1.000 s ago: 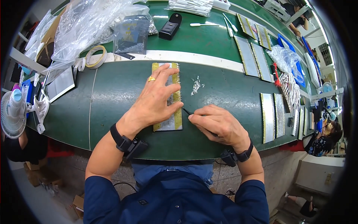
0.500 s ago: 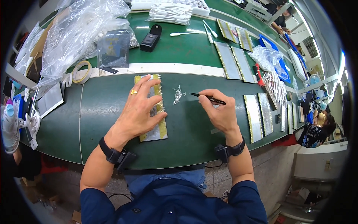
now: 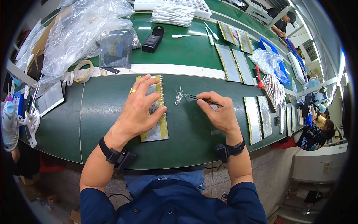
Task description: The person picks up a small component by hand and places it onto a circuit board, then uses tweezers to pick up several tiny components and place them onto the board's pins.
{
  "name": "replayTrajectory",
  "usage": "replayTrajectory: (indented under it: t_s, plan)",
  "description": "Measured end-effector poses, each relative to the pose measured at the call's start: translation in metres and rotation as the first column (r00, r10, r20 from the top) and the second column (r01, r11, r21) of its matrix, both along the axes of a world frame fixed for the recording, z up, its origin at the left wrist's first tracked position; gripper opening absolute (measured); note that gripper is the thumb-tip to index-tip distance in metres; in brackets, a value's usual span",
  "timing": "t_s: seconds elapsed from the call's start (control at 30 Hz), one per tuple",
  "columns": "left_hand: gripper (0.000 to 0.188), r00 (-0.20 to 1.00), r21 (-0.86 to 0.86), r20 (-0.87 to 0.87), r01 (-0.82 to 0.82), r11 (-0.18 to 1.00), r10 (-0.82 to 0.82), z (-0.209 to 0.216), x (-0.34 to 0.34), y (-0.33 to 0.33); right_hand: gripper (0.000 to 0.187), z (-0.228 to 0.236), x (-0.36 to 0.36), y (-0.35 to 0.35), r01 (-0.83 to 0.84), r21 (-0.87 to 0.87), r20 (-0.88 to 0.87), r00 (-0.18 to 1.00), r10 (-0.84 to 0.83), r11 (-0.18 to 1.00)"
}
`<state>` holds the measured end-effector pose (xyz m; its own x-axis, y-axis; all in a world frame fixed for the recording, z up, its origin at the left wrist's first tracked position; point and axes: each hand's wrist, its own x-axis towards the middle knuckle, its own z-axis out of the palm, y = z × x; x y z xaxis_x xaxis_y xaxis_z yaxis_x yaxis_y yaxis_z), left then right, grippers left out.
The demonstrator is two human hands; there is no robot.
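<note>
My left hand (image 3: pixel 137 108) rests on a flat grey plate (image 3: pixel 156 133) with yellow-taped edges, its fingers spread. A row of small teeth-like pieces runs along the plate's right edge, near my fingertips and thumb; part of the plate is hidden under the hand. In my right hand (image 3: pixel 220 114) is a pair of black tweezers (image 3: pixel 194 98), pinched between thumb and fingers and pointing left. Their two tips stand slightly apart, close to a small scattered pile of tiny silvery-white pieces (image 3: pixel 179 97) on the green table. Whether the tips hold a piece is too small to tell.
More toothed plates (image 3: pixel 253 118) lie at the right, with others (image 3: pixel 227 62) farther back. Behind are a black case (image 3: pixel 153 40), white swabs (image 3: pixel 186 36), a tape roll (image 3: pixel 83 71) and plastic bags (image 3: pixel 84 33). A small fan (image 3: pixel 10 127) stands left. Other people are at the right.
The tweezers have turned so that both prongs show, and my right hand has shifted slightly left. My left hand stays on the plate. The view has shifted slightly.
</note>
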<state>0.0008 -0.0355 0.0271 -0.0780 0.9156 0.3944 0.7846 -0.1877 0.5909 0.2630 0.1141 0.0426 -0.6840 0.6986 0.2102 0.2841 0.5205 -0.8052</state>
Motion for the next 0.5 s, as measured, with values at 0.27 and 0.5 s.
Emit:
replayTrajectory:
  t_s: [0.27,0.5]
  plan:
    - [0.027,1.0,0.009,-0.003,0.006,1.0,-0.006,-0.0011,0.0004,-0.0004,0.019,0.0024,0.0001,0.0002,-0.001,0.011,0.059,0.998,0.0,1.0]
    - [0.027,1.0,0.001,-0.014,0.005,1.0,-0.005,0.0004,-0.0037,-0.0034,0.019,-0.0027,-0.0052,0.0017,0.021,-0.046,0.027,0.999,-0.02,0.999]
